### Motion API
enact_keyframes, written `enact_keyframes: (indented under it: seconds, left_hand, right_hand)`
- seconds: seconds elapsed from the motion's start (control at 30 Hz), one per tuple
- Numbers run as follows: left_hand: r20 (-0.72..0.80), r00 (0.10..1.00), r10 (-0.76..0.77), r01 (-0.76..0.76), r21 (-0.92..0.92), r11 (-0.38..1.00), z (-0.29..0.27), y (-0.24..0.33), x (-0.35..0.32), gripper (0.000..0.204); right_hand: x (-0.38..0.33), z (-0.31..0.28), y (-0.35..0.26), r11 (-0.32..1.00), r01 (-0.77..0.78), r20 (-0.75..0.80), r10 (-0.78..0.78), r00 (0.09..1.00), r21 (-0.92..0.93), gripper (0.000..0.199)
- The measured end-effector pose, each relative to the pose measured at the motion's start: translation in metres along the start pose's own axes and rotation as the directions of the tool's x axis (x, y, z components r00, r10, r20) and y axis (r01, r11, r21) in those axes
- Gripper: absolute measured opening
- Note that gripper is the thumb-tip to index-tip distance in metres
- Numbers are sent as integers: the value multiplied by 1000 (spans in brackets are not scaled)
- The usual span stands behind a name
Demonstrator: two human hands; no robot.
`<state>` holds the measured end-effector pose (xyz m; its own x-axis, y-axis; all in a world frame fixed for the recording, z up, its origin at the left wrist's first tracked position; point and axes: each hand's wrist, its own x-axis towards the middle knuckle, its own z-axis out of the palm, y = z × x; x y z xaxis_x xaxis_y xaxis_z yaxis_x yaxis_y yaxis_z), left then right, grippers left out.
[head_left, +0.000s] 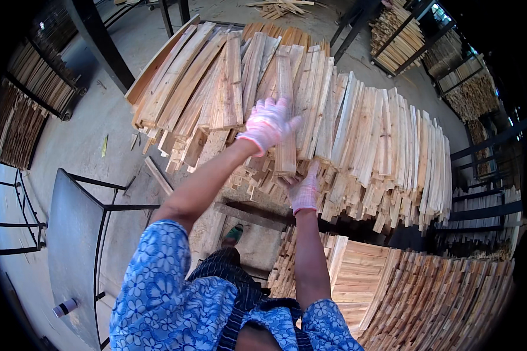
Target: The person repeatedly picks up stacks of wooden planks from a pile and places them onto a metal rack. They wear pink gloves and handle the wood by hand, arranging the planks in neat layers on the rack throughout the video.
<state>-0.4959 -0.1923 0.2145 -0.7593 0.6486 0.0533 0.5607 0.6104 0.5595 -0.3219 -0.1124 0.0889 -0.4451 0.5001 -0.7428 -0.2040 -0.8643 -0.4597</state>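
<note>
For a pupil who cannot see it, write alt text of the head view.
A gloved left hand lies on one wooden board atop a pile of boards; the gloved right hand is at the board's near end. A grey-topped table stands at left, a neat wood stack at lower right.

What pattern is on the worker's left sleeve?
The left sleeve is blue with white flowers, seen best in the head view.
</note>
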Motion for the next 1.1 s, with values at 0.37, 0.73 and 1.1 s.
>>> enact_keyframes:
  seconds: [0.37,0.73,1.1]
  left_hand:
    - [151,988,11,-47,238,970,39,23,35,91]
    - [161,986,-47,4,257,966,48,35,39,110]
    - [292,950,-111,30,267,963,23,44,-103,110]
  right_hand:
    - [23,19,12,984,178,161,-180,970,32,90]
    - [4,22,8,978,115,268,-159,950,175,48]
    - [-98,-90,52,986,165,276,-169,946,36,42]
